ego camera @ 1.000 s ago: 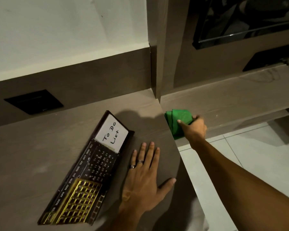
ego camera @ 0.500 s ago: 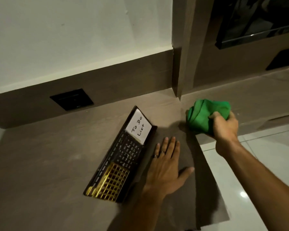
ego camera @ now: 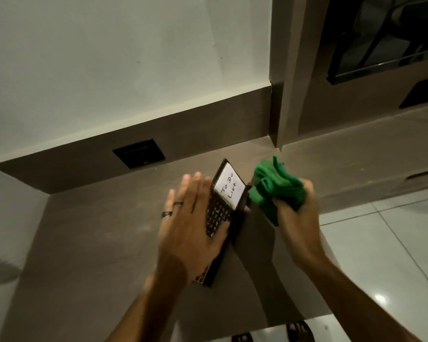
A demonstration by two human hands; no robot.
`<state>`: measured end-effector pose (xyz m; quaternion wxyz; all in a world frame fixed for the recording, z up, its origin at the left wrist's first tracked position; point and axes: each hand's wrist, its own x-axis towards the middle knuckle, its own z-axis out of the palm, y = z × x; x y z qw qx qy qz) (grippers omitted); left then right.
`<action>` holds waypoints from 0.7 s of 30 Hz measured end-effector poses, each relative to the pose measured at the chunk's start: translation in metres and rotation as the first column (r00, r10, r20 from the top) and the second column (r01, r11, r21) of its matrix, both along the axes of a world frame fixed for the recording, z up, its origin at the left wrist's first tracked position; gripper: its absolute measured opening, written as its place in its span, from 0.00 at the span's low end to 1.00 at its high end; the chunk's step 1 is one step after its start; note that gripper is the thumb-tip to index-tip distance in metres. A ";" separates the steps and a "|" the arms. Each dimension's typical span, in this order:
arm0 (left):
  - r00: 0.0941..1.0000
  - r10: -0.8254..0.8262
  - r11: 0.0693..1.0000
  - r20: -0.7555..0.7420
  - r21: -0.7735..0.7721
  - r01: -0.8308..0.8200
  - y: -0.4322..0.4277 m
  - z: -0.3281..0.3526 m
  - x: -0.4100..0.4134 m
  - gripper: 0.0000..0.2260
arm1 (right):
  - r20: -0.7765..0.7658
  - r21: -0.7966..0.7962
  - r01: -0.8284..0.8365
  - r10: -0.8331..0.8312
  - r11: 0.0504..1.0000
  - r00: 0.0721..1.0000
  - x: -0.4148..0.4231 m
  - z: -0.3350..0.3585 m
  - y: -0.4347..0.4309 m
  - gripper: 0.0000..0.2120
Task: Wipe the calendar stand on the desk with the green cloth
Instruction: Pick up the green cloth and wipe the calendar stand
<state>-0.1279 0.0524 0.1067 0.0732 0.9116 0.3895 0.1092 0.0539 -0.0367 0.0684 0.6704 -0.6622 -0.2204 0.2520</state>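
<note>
Dim rm: white wall point(ego camera: 109, 58), brown desk point(ego camera: 97, 243) w/ black socket plate point(ego camera: 139, 153), glossy tile floor point(ego camera: 381, 255).

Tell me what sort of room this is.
Probably a bedroom or home study: a built-in wood-look desk against a plain wall, a calendar stand with a "To Do List" note, a black wall socket plate, and a tiled floor.

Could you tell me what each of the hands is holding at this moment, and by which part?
The right hand grips the bunched green cloth around its lower part. The left hand lies open over the calendar stand, not closed on it.
</note>
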 end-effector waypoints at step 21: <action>0.998 -0.022 0.935 0.056 -0.353 0.041 -0.010 -0.032 -0.048 0.38 | 0.866 -0.301 -0.479 0.447 0.824 0.224 -0.051 -0.080 0.015 0.38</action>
